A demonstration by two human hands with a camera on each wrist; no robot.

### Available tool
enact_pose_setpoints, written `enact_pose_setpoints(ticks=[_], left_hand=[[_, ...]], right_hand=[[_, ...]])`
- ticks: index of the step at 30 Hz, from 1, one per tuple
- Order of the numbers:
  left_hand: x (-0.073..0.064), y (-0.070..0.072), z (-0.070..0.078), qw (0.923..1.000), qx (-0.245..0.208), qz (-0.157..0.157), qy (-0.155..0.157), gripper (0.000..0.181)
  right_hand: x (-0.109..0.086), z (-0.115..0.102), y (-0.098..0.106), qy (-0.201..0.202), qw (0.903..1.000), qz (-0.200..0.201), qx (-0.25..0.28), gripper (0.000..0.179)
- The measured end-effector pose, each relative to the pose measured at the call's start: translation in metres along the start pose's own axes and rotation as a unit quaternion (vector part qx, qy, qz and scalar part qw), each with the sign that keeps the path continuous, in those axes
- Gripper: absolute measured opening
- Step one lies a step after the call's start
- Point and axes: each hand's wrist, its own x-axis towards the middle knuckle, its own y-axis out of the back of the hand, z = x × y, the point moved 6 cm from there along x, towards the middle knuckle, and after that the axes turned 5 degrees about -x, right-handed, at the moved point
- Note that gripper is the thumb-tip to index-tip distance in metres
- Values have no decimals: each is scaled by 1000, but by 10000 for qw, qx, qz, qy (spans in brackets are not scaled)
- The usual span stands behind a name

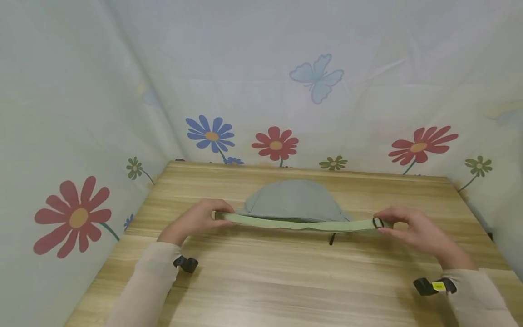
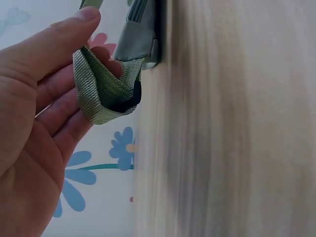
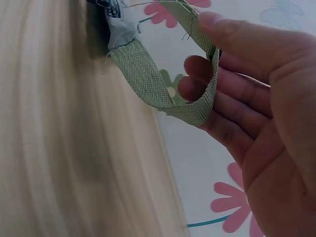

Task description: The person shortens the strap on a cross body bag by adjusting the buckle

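A grey-green waist bag (image 1: 296, 200) lies on the wooden table, its rounded side toward the back wall. Its light green webbing strap (image 1: 282, 223) stretches across the bag's near side between both hands. At the strap's left end, my left hand (image 1: 204, 215) pinches the webbing between thumb and fingers; the left wrist view shows the strap (image 2: 106, 96) looping below the fingertips. My right hand (image 1: 412, 227) pinches the other end beside a dark buckle (image 1: 378, 223). In the right wrist view the strap (image 3: 148, 74) bends in a loop back to the bag's corner. A dark zipper pull (image 1: 332, 239) hangs near the strap.
The wooden table (image 1: 286, 281) extends toward me. White cloth walls (image 1: 245, 68) printed with flowers and a butterfly stand behind it and at both sides. Dark wrist cameras sit on the left wrist (image 1: 185, 264) and right wrist (image 1: 434, 286).
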Motion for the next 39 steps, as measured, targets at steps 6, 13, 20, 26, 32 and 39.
enact_pose_setpoints(ticks=[6, 13, 20, 26, 32, 39], left_hand=[[-3, -5, -1, 9992, 309, -230, -61, 27], [-4, -14, -5, 9976, 469, -501, 5, 26], [-4, -17, -7, 9952, 724, -643, -102, 30], [-5, -18, -7, 9937, 907, -563, -346, 29], [-6, -19, -1, 9928, 960, -475, -534, 29], [-7, -22, 5, 9942, 840, -380, -561, 28]], right_hand=[[-4, -5, -15, 226, 9994, -123, 251, 35], [-8, -5, -34, 402, 9968, -569, 399, 30], [-15, 0, -43, 536, 9965, -613, 189, 30], [-20, 5, -43, 724, 9972, -210, 28, 34], [-23, 11, -41, 822, 9966, -13, -4, 37], [-24, 15, -38, 771, 9966, 154, -227, 40]])
